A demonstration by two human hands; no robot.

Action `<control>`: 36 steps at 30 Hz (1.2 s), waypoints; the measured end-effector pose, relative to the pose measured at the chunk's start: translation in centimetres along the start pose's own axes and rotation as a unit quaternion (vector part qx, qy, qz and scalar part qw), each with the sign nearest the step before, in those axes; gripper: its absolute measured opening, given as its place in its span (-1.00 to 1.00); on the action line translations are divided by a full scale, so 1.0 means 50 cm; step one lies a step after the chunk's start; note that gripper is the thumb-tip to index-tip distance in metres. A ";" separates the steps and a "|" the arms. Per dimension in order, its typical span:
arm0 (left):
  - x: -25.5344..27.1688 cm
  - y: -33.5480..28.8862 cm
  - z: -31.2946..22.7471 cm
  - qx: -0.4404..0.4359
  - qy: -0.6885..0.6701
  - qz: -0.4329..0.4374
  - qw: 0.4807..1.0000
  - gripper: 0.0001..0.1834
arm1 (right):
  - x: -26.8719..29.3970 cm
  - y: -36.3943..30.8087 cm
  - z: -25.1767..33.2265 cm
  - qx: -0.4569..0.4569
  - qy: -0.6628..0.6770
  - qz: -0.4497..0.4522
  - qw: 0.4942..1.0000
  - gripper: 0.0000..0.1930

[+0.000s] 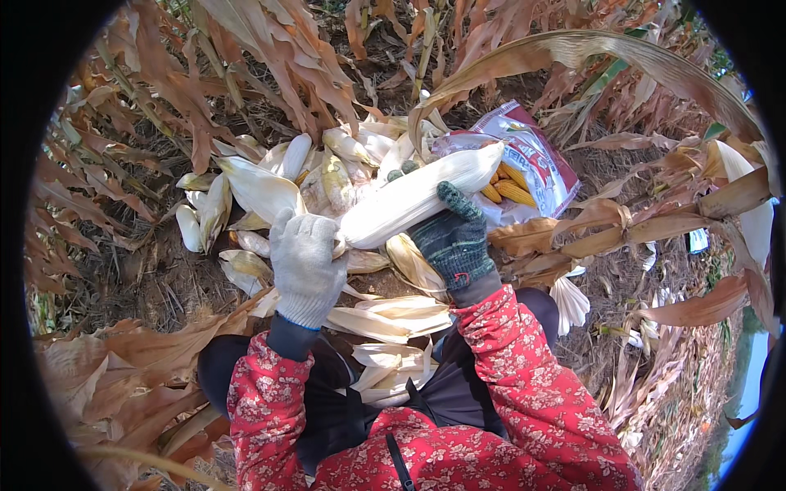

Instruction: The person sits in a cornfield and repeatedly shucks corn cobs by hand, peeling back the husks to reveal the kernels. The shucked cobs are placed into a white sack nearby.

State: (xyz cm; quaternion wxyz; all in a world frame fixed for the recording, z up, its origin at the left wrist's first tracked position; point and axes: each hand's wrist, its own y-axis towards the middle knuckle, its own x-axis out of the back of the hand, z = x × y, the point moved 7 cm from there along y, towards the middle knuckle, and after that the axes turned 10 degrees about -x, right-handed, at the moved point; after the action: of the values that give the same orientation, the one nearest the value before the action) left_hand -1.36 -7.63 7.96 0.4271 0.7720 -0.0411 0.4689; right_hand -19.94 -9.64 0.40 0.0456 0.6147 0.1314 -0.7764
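An ear of corn, still wrapped in smooth white husk, lies slantwise between my hands with its tip toward the upper right. My right hand, in a dark green knitted glove, is closed around it from below, thumb along its side. At its stem end, my left hand, in a pale grey glove, has its fingers curled in on the husk; the exact grip is partly hidden. A broad loose husk leaf sticks out just beyond the left glove. Peeled husks lie near my lap, below the ear.
Behind the ear spreads a pile of unhusked corn. To the right stands a printed red-and-white sack with bare yellow ears at its mouth. Dry corn stalks and leaves surround me; one long leaf arches across the upper right.
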 end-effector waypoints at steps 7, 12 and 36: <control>-0.074 -0.056 0.066 0.230 -0.282 0.111 0.925 -0.65 | -0.024 -0.026 -0.006 -0.008 -0.099 0.077 0.992 -0.38; -0.112 -0.068 0.023 0.275 -0.598 0.202 0.725 -0.42 | -0.058 -0.034 -0.024 -0.040 -0.163 0.116 0.979 -0.34; -0.119 -0.085 0.140 0.418 -0.686 -0.138 0.579 -0.60 | -0.005 -0.025 -0.172 -0.009 -0.838 0.018 0.545 -0.17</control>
State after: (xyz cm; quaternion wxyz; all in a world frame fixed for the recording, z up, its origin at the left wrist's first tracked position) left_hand 2.14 -11.82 -0.56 -0.0390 0.9529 -0.0141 -0.3004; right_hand -12.08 -6.20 -0.99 0.1548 -0.3140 0.0292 -0.9363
